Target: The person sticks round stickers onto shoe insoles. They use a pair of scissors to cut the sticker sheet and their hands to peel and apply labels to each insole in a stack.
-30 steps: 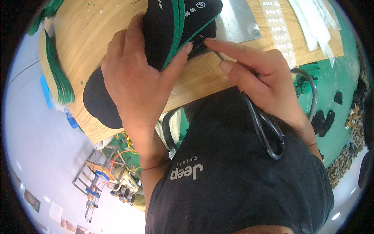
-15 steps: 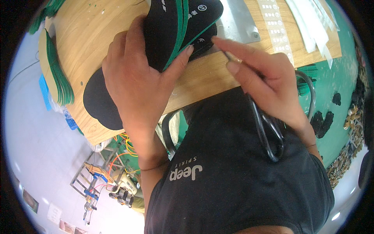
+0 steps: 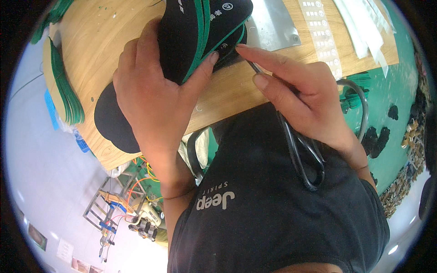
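Far end of black insole stack (image 3: 200, 32) getting cut off by picture's top edge; scissor blades (image 3: 255, 67) mostly hiding under right hand (image 3: 305, 104). Left hand (image 3: 154, 100) gripping stack on wooden worktop (image 3: 100, 50), thumb pressing green edge. Right hand closing around black scissors (image 3: 305, 159), forefinger touching stack's near edge.

A workshop, likely for shoe insoles: a wooden bench (image 3: 104, 41) carries a metal plate (image 3: 273, 27), a sticker strip (image 3: 323, 32) and a stack of green-edged insoles (image 3: 63, 95). Black offcuts (image 3: 378, 136) litter the green floor (image 3: 391, 86), and a metal frame with wiring (image 3: 123, 204) stands below the bench.
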A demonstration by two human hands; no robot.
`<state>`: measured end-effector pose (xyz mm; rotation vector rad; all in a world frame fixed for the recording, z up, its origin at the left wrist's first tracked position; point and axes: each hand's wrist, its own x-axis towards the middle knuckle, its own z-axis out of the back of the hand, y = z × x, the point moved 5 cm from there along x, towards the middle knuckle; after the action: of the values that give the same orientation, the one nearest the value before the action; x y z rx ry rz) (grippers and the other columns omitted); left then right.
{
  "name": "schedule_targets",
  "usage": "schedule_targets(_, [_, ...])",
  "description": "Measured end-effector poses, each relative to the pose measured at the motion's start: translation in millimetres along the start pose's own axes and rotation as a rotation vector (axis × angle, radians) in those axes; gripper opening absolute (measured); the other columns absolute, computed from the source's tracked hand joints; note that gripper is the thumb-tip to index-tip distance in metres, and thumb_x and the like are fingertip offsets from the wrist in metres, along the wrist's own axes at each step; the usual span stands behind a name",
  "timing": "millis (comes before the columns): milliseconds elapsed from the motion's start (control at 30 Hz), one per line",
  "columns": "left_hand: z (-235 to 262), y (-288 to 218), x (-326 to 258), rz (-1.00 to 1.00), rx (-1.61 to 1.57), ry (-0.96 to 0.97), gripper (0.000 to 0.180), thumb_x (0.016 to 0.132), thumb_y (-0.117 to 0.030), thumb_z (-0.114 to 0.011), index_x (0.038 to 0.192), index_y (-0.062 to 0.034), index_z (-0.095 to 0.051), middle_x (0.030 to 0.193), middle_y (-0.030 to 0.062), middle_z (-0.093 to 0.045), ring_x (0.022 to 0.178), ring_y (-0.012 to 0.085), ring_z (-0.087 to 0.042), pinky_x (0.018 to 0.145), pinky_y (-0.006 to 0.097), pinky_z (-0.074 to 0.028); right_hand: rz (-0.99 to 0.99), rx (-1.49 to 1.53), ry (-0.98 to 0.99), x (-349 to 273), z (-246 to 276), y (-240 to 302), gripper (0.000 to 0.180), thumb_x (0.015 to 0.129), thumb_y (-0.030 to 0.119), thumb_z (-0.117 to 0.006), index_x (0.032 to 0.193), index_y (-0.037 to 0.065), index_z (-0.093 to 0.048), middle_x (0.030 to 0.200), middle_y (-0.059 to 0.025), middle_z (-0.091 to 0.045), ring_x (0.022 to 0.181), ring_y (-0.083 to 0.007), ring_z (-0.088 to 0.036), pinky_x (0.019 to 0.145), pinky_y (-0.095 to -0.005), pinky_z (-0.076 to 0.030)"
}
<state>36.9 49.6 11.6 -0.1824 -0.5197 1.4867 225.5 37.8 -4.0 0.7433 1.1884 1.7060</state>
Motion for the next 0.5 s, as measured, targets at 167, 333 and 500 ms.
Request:
schedule_targets(167, [1,1,-3,-0.004,0.024,-0.008,0.066,0.069,-0.031,-0.083,0.121,0.0015,-0.058,0.106,0.0155,-0.064,0.098,0.0259,-0.064,0.088,0.036,-0.048,-0.052,-0.047,-0.004,0,7,3,0.035,0.094,0.007,-0.056,0.128,0.007,-0.061,0.056,0.0018,-0.053,0.051,-0.0032,-0.048,0.051,-0.0200,-0.037])
schedule_targets(333, [-2,1,-1,-0.024,-0.010,-0.013,0.067,0.069,-0.031,-0.083,0.121,0.0028,-0.058,0.105,0.0160,-0.064,0.099,0.0270,-0.064,0.088,0.035,-0.048,-0.072,-0.011,-0.065,-7,10,1,0.034,0.094,0.008,-0.056,0.128,0.006,-0.060,0.055,0.0035,-0.052,0.051,-0.0023,-0.047,0.050,-0.0185,-0.035])
schedule_targets(500, [0,3,-1,-0.017,0.011,-0.015,0.067,0.068,-0.034,-0.082,0.119,0.0027,-0.059,0.104,0.0166,-0.065,0.099,0.0280,-0.064,0.088,0.036,-0.048,-0.131,0.007,-0.079,-6,11,6,0.035,0.094,0.007,-0.055,0.128,0.005,-0.060,0.054,0.0043,-0.051,0.051,-0.0016,-0.047,0.050,-0.0178,-0.035])
